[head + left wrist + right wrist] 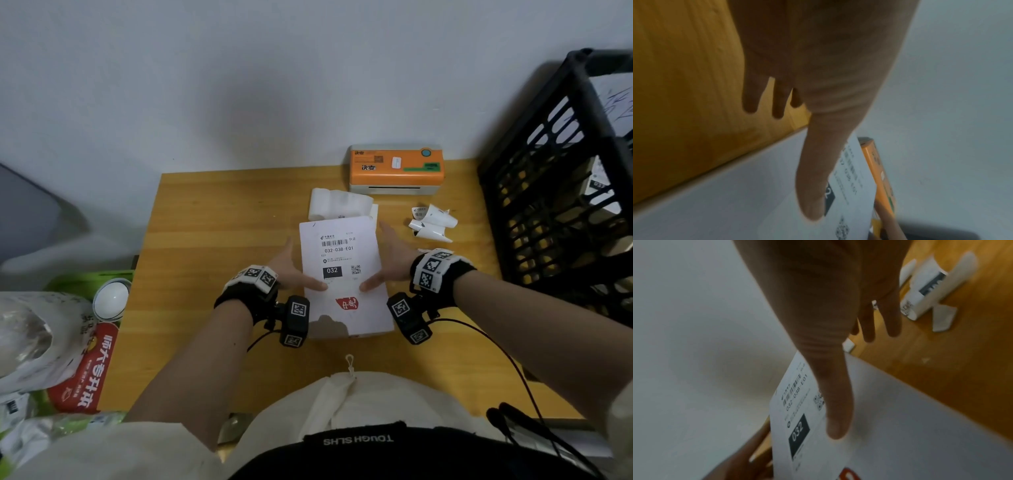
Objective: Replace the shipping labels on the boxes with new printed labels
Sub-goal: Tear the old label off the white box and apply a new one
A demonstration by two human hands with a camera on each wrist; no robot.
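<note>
Box: white box [356,308] lies flat mid-table on the wooden table [212,240], between both hands.
Label: printed label [337,255], marked 032-038-E01, lies on the box's top face.
Left hand: left hand [291,270] released, fingers straight, thumb pressing the label's lower edge.
Right hand: right hand [390,263] released, fingers straight, thumb pressing the label likewise.
Printer: orange label printer [395,169] at the table's far edge.
Scraps: peeled label scraps [431,222], curled, right of the box.
Crate: black crate [561,178] at right.
</note>
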